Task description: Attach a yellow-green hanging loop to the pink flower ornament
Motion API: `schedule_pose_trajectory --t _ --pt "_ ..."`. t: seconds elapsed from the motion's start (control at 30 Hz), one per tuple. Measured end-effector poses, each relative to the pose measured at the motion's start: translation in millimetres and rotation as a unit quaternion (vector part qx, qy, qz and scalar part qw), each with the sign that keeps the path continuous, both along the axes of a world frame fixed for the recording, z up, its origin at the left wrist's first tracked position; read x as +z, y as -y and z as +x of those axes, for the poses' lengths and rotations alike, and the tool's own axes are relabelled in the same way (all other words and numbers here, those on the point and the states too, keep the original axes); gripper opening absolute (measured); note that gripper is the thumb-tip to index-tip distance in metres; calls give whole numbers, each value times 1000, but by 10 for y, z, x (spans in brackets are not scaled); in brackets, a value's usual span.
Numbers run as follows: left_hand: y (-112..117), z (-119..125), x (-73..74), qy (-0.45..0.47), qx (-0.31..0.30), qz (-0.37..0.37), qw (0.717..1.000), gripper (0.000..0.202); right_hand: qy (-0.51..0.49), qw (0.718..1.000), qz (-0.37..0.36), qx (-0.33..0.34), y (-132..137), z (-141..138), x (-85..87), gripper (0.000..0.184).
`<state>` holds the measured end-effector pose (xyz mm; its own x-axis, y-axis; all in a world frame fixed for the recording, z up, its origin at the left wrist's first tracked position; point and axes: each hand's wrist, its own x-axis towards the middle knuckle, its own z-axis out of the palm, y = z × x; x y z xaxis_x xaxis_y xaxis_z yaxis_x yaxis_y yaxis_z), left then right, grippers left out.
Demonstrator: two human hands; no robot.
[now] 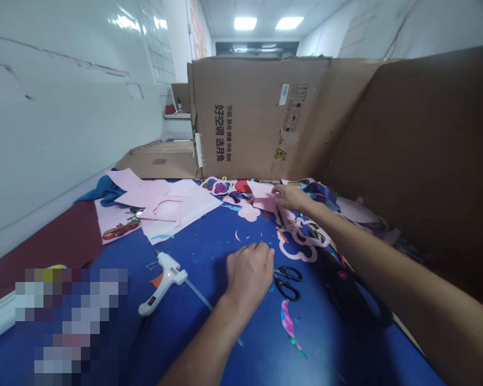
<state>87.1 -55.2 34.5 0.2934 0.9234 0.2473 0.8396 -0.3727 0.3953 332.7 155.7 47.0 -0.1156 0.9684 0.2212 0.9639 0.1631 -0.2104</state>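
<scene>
My right hand (288,197) reaches to the far side of the table, its fingers pinched at the edge of a pink sheet of paper (262,195). Closer to me, my left hand (249,271) rests closed above the blue tabletop; whatever its curled fingers hold is hidden. Black-handled scissors (287,283) lie just right of it, their blades out of sight. Below them is a shiny pink and green scrap (288,321). A pink cloud-shaped cutout (249,212) lies near the pink sheet. Pink cloud-outline offcuts (298,249) sit under my right forearm.
A white glue gun (165,281) with a lit red light lies at left, its glue stick pointing toward my left forearm. Large pink sheets (185,198) cover the back left. A tall cardboard box (257,118) closes the back, and a cardboard panel (434,161) stands right.
</scene>
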Motion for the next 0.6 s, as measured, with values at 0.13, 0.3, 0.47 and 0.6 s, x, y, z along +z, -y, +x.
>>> schedule_pose_trajectory --t 0.13,0.3,0.47,0.6 --pt "17 0 -15 4 -6 1 1000 30 77 993 -74 44 -25 -272 -177 75" --pt "28 7 -22 15 -17 8 1000 28 131 987 -94 20 -8 -432 -273 62" --pt "40 21 -28 20 -13 8 1000 28 116 990 -73 -17 -2 -525 -326 42" --pt "44 28 -29 24 -16 11 1000 27 56 995 -42 -76 -27 -481 -308 37"
